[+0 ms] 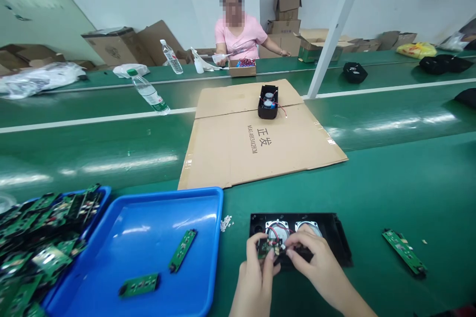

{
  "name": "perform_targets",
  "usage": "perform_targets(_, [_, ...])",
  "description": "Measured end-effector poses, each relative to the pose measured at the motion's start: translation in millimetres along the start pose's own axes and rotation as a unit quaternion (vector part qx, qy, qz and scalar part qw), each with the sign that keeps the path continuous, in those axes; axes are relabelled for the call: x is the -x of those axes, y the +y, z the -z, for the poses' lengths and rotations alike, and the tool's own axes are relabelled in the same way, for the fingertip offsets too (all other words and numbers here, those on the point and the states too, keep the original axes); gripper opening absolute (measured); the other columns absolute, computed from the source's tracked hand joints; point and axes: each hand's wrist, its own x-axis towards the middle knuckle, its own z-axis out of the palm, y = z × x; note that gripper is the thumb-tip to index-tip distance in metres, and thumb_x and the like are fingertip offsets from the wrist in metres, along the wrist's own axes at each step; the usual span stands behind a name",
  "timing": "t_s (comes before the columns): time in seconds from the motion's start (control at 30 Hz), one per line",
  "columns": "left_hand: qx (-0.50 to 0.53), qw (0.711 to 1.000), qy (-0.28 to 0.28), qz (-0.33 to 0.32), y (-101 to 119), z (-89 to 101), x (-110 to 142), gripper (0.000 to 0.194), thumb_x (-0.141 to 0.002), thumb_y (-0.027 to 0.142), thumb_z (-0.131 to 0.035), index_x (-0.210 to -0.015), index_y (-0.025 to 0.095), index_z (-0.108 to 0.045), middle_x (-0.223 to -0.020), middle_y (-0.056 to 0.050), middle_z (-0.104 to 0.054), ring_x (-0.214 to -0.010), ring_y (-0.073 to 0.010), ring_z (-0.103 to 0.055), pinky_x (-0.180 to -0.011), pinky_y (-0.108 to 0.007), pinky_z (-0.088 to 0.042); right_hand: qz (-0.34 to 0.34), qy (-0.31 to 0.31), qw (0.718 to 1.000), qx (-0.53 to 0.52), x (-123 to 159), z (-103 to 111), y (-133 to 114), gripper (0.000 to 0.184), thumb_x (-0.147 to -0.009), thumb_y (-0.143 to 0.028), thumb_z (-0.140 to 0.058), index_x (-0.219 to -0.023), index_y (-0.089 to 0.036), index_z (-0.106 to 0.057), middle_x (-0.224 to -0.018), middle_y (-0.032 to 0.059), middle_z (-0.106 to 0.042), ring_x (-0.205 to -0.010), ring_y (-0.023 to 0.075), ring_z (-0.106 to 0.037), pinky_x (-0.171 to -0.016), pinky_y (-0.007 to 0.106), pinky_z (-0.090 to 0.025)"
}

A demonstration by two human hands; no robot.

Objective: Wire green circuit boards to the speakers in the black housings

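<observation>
Left hand [256,270]: your fingers are pinched shut on a small green board [268,246], held over the black case [336,242] at 6 o'clock on the bench.
Right hand [316,262]: closed on the board's right edge and the red wires [278,230]; fingertips touch the case floor.
Black case: lies flat just ahead of you, two round speakers [277,229] face up inside, the board above the left one.
Risk, wires: you could tug the thin red leads off their joints if you twist the board; they run tight across the speaker.
Risk, board: it could slip from a two-finger pinch and drop onto the speaker.
Blue tray [208,198]: at 8 o'clock, two boards loose inside; your left elbow passes near its rim.
Spare board [403,251]: at 4 o'clock, apart from the case; a sweep of your right forearm could push it away.
White bits [225,223]: beside the tray corner, near the case; these could get into the case.
Cardboard sheet [260,138]: at 12 o'clock, carrying another black case [268,101].
</observation>
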Motion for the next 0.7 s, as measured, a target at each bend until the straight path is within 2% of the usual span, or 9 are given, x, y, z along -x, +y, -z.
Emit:
perform_targets(0.07, [-0.021, 1.000, -0.007, -0.004, -0.4, -0.9, 0.5, 0.060, -0.082, 0.072, -0.064, -0.113, 0.021, -0.059, -0.079, -0.008, -0.080, -0.076, -0.0268, -0.081, -0.067, -0.031, -0.067, 0.031, 0.006, 0.999, 0.024, -0.6, -0.6, -1.1, 0.018, -0.093, -0.011, -0.055, -0.083, -0.023, -0.064, -0.079, -0.0006, -0.065, -0.078, 0.0174, -0.062, -0.065, 0.026, -0.053])
perform_targets(0.2, [-0.057, 0.998, -0.016, -0.012, 2.0, -2.3, 2.3, 0.054, -0.086, 0.066, -0.060, -0.115, 0.020, -0.058, -0.077, -0.009, -0.081, -0.075, -0.0270, -0.081, -0.066, -0.031, -0.066, 0.120, 0.051, 0.989, 0.068, -3.7, -3.3, -4.5, 0.018, -0.095, -0.009, -0.054, -0.082, -0.020, -0.057, -0.077, -0.0008, -0.062, -0.074, 0.0164, -0.054, -0.062, 0.025, -0.047])
perform_targets(0.3, [-0.086, 0.996, -0.012, -0.014, 3.1, -2.4, 2.5, 0.044, -0.090, 0.055, -0.059, -0.117, 0.021, -0.058, -0.077, -0.010, -0.082, -0.077, -0.0289, -0.081, -0.065, -0.031, -0.065, 0.193, 0.069, 0.970, 0.129, -6.1, -4.1, -8.1, 0.021, -0.101, -0.008, -0.047, -0.085, -0.019, -0.056, -0.077, 0.0001, -0.060, -0.071, 0.0153, -0.049, -0.061, 0.025, -0.043])
perform_targets(0.43, [-0.136, 0.990, -0.034, -0.024, -0.2, -0.6, 0.6, 0.035, -0.092, 0.043, -0.051, -0.120, 0.022, -0.058, -0.076, -0.009, -0.081, -0.073, -0.0277, -0.080, -0.062, -0.030, -0.062, 0.246, 0.064, 0.939, 0.232, -6.7, -3.9, -12.3, 0.026, -0.105, -0.009, -0.043, -0.084, -0.016, -0.058, -0.073, 0.0017, -0.057, -0.067, 0.0160, -0.044, -0.059, 0.029, -0.037])
perform_targets(0.5, [-0.154, 0.986, -0.040, -0.039, -2.5, 0.4, 0.1, 0.033, -0.092, 0.041, -0.052, -0.118, 0.022, -0.060, -0.074, -0.009, -0.080, -0.069, -0.0281, -0.079, -0.059, -0.029, -0.059, 0.264, 0.069, 0.923, 0.271, -6.1, -4.9, -12.0, 0.027, -0.103, -0.006, -0.045, -0.082, -0.015, -0.058, -0.073, 0.0021, -0.056, -0.066, 0.0162, -0.043, -0.060, 0.030, -0.035])
perform_targets(0.57, [-0.181, 0.981, -0.030, -0.055, -3.5, 1.0, 0.4, 0.030, -0.091, 0.040, -0.055, -0.115, 0.023, -0.062, -0.072, -0.008, -0.079, -0.066, -0.0284, -0.078, -0.058, -0.029, -0.055, 0.265, 0.081, 0.919, 0.280, -5.5, -6.2, -10.3, 0.026, -0.101, -0.005, -0.047, -0.080, -0.016, -0.057, -0.072, 0.0017, -0.056, -0.066, 0.0163, -0.044, -0.061, 0.031, -0.034])
perform_targets(0.63, [-0.215, 0.974, -0.029, -0.060, -2.4, 1.1, 1.3, 0.027, -0.092, 0.036, -0.052, -0.114, 0.024, -0.062, -0.073, -0.007, -0.078, -0.065, -0.0279, -0.077, -0.060, -0.029, -0.053, 0.236, 0.087, 0.936, 0.245, -5.5, -6.7, -8.5, 0.024, -0.101, -0.006, -0.049, -0.080, -0.018, -0.055, -0.072, 0.0008, -0.057, -0.068, 0.0164, -0.046, -0.061, 0.030, -0.036])
perform_targets(0.7, [-0.227, 0.971, -0.052, -0.060, 0.0, 1.1, 2.2, 0.028, -0.095, 0.032, -0.045, -0.117, 0.024, -0.060, -0.078, -0.006, -0.079, -0.068, -0.0269, -0.078, -0.063, -0.030, -0.053, 0.197, 0.080, 0.958, 0.191, -6.2, -6.1, -7.2, 0.022, -0.101, -0.009, -0.050, -0.081, -0.019, -0.053, -0.073, 0.0004, -0.058, -0.070, 0.0165, -0.049, -0.061, 0.028, -0.040])
